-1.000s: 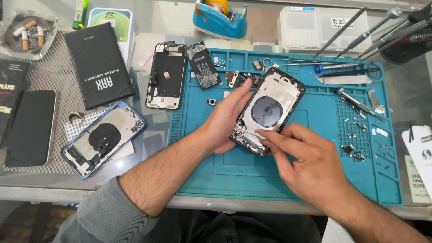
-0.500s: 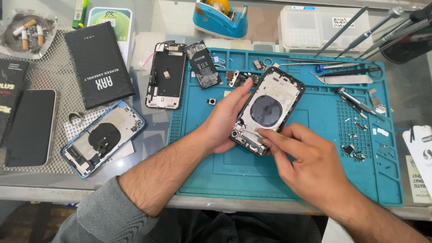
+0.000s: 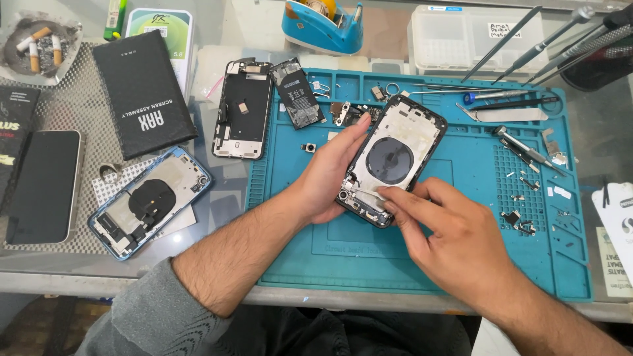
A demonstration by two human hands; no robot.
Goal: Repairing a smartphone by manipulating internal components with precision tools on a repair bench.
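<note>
Blue phone shell [image 3: 150, 201] lies far left on the table. Left hand [image 3: 330, 175] grips black phone frame [image 3: 392, 160] tilted over blue mat [image 3: 422, 257]. Right hand [image 3: 455, 240] fingertips pinch at frame's lower end. Screwdriver [image 3: 524, 148] right.

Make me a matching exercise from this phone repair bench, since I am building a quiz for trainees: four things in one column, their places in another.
Things:
1. black opened phone housing with round coil
2. blue-framed opened phone housing
3. blue tape dispenser
4. ashtray with cigarette butts

Places:
A. far left corner of the table
B. far edge, beyond the blue work mat
C. held in the left hand, right hand fingers on its lower end
D. on the table left of the mat

Pairs: 1-C, 2-D, 3-B, 4-A
</note>
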